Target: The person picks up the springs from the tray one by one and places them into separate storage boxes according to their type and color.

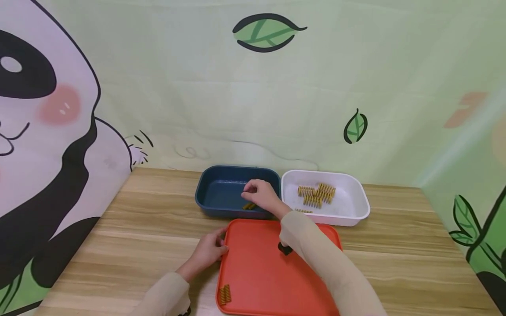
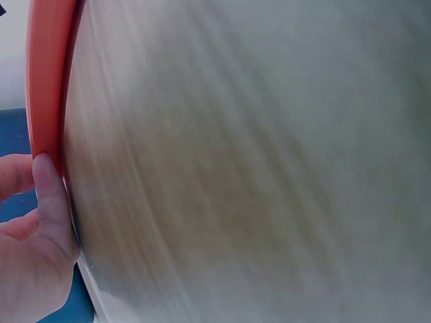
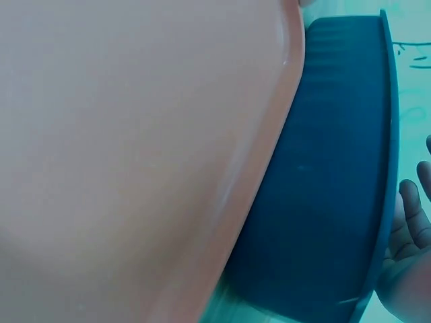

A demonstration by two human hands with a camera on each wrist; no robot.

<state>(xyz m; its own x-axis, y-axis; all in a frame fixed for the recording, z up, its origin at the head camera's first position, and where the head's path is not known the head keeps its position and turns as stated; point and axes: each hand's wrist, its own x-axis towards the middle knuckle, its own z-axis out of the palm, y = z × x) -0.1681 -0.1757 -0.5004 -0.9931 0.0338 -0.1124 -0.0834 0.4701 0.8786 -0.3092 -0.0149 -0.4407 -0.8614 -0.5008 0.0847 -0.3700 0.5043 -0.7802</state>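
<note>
wooden table [image 1: 395, 245]: two bins, one red tray [image 1: 269, 267]; left hand [image 1: 207, 252] touches tray, right hand [image 1: 261, 196] loosely curled.

Head view bright, evenly lit, sharp, soft shadows under the arms, slight wide-angle bend at edges. Left wrist view heavily motion-blurred on the counter [image 2: 256, 175]. Right wrist view soft, out of focus, teal-tinted.

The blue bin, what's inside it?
Inside the blue bin lie a couple of yellow spiral pieces, just under the right hand reaching in. The hand and the near wall cover part of the floor, so more could be hidden there.
</note>
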